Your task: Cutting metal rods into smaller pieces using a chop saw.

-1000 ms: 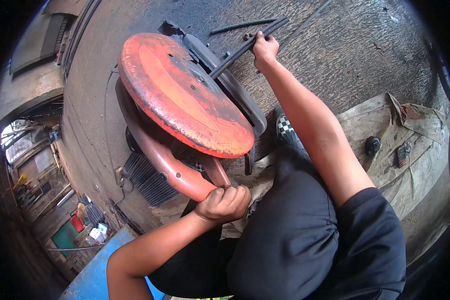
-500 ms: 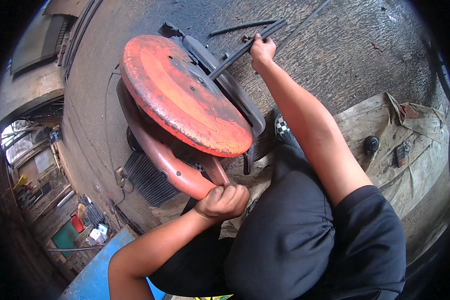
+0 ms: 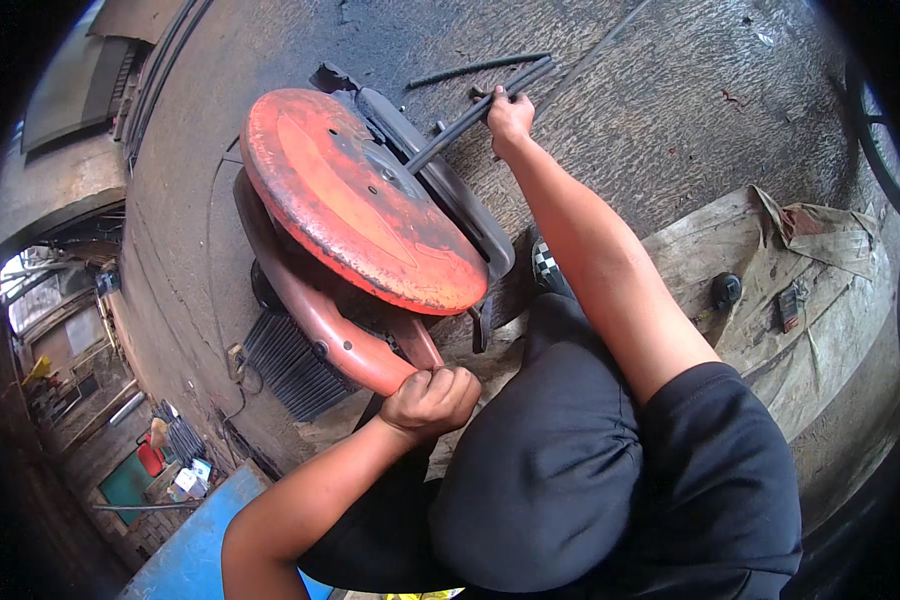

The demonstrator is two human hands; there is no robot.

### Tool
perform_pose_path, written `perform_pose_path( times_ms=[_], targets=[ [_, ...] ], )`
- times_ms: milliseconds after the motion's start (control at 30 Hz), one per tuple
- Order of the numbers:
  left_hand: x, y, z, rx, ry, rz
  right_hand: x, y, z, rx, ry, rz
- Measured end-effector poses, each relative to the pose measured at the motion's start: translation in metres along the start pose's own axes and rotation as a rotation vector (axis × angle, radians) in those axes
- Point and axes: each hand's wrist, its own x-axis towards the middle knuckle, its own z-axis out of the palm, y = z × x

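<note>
My left hand [image 3: 432, 402] is closed around the end of the worn reddish handle [image 3: 345, 348] of a cut-off saw. The saw's round orange guard [image 3: 345, 195], scuffed and blackened, tilts in front of me and hides the blade. Farther off, my right arm reaches out past the guard. Its hand [image 3: 511, 122] is wrapped round a few long dark metal rods [image 3: 448, 137], whose near ends run in beside the guard's centre. The place where the rods meet the blade is out of sight.
A dark loose rod [image 3: 475, 70] lies on the rough floor beyond. Several short dark rods [image 3: 295, 365] are stacked left of the handle. On a worn cloth [image 3: 770, 340] at right rest a round black item [image 3: 726, 290] and a small dark tool [image 3: 790, 308]. A blue surface [image 3: 195, 545] stands lower left.
My view has shifted slightly, so most things sit a little farther left. Both hands keep their holds on the saw handle and the rods.
</note>
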Motion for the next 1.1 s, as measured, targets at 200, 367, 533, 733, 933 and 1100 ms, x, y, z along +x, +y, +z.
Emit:
perform_pose_path(
  times_ms=[200, 367, 533, 733, 933, 1100],
  targets=[
    [0.003, 0.002, 0.0, -0.016, -0.007, -0.011, 0.013, 0.005, -0.006, -0.057, -0.052, -0.066],
    [0.001, 0.003, 0.0, -0.003, -0.024, -0.009, 0.011, 0.001, -0.009, -0.028, -0.14, -0.067],
    [0.001, 0.002, 0.001, 0.021, 0.002, -0.009, 0.014, 0.001, -0.009, -0.114, -0.162, -0.048],
    [0.002, 0.0, 0.002, 0.01, 0.021, -0.009, 0.014, 0.004, -0.006, -0.177, -0.104, -0.072],
    [0.002, -0.003, -0.002, -0.024, -0.016, 0.016, 0.007, -0.002, -0.004, -0.14, -0.074, -0.125],
    [0.007, -0.011, -0.01, -0.101, -0.076, 0.076, 0.001, -0.004, -0.008, -0.177, -0.057, -0.086]
  ],
)
